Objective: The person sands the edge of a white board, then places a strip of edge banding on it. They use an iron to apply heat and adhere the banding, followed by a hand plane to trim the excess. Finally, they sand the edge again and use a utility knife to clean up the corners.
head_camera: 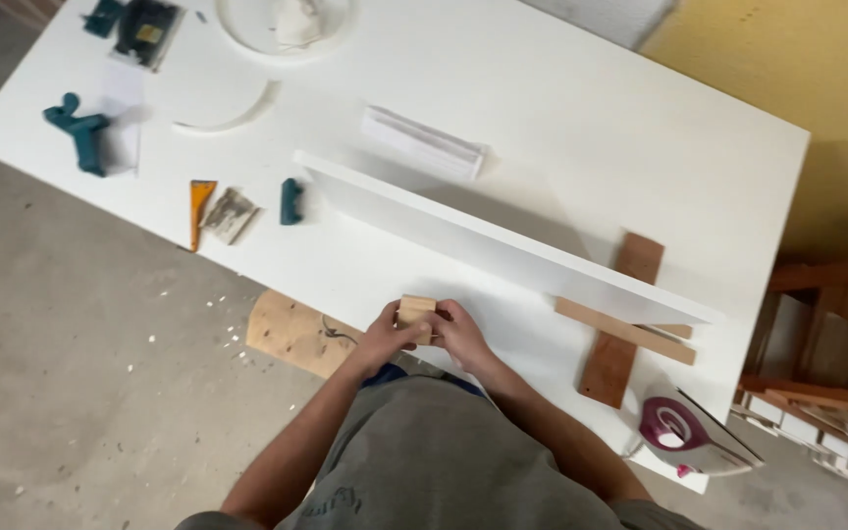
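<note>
Down at the near edge of the white table (542, 88), both hands meet around a small wooden block (415, 309). The left hand (385, 339) is closed on the block's left side, fingers curled under it, and the right hand (461, 334) is closed on its right side, thumb over the top. The block sits just above the table edge, right in front of the person's grey shirt.

Just beyond the hands a long white panel (503, 240) stands on its edge, running slantwise across the table. Its far right end rests over a dark brown wooden board (620, 339) and a paler wooden strip (625, 331) that cross one another. Near the table's right corner sits a clothes iron (679, 432) with a purple top.

Further off on the left lie an orange triangular scraper (199, 206), a folded piece of sandpaper (230, 214) and a small teal block (291, 201). A teal clamp (80, 131) rests near the far left edge, a curved white offcut (233, 116) beside it, and a short white moulding (424, 142) behind the panel.
</note>
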